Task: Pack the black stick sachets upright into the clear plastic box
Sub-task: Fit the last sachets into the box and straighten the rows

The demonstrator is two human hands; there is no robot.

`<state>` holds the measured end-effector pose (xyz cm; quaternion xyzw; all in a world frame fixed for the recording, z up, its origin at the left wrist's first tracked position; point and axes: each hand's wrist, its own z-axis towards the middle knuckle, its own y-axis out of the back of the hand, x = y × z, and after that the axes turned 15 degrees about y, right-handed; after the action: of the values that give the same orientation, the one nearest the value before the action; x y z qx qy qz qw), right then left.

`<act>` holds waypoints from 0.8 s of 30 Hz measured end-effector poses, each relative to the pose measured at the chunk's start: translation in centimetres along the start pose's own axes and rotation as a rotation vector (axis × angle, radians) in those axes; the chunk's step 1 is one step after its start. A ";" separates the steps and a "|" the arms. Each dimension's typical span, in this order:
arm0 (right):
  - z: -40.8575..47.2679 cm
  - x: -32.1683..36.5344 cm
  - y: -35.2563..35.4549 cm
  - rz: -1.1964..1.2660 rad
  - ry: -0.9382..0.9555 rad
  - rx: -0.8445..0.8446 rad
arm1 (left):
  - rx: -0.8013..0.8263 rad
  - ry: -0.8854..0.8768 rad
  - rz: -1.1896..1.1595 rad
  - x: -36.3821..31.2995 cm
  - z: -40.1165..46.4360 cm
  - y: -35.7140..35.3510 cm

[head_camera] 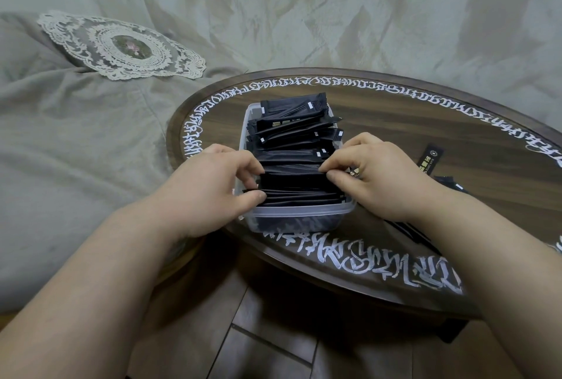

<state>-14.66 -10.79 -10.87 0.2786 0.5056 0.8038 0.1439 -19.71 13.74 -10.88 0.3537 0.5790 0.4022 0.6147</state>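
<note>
While you work from the single head view, your inventory reads as follows.

Item one: clear plastic box (299,217), standing on the near left part of the round tabletop (425,123), directly ahead of you and between your two hands. Its long axis runs away from you.

Item two: black stick sachets (292,138), filling the box in a crowded row from the near wall to the far one. Each lies across the box, long axis left to right, so the ends face your palms. Those at the far end stand higher and lean at odd angles; those nearest you sit lower and tighter.

Item three: left hand (213,187), at the box's left wall, thumb and curled fingers pinching the left ends of the near bundle.

Item four: right hand (374,175), at the box's right wall, fingers curled in and pinching the right ends of the same bundle. Both sit equally close to it, one at each end.

Item five: loose sachets (430,159) on the tabletop to the right of the box, just beyond and partly under your right wrist. That side is plainly the nearer for fetching them.

Item six: lace doily (121,47) on grey bedding (76,135), well apart to the left.

Judged state: packing well advanced; the near bundle probably wants squaring and pressing down before more goes in.
</note>
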 end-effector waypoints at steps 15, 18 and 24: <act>0.5 -0.4 0.2 -0.019 -0.042 0.076 | -0.057 0.051 0.094 -0.1 0.9 -0.7; 0.5 -0.7 0.3 -0.030 -0.066 0.137 | -0.012 0.072 0.108 0.0 0.9 -0.4; 0.7 -0.5 0.3 -0.078 -0.080 0.172 | 0.029 0.095 0.129 -0.2 1.4 -0.4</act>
<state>-13.83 -10.69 -10.52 0.3019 0.5770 0.7394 0.1709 -18.32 13.40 -11.07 0.3797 0.5893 0.4490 0.5540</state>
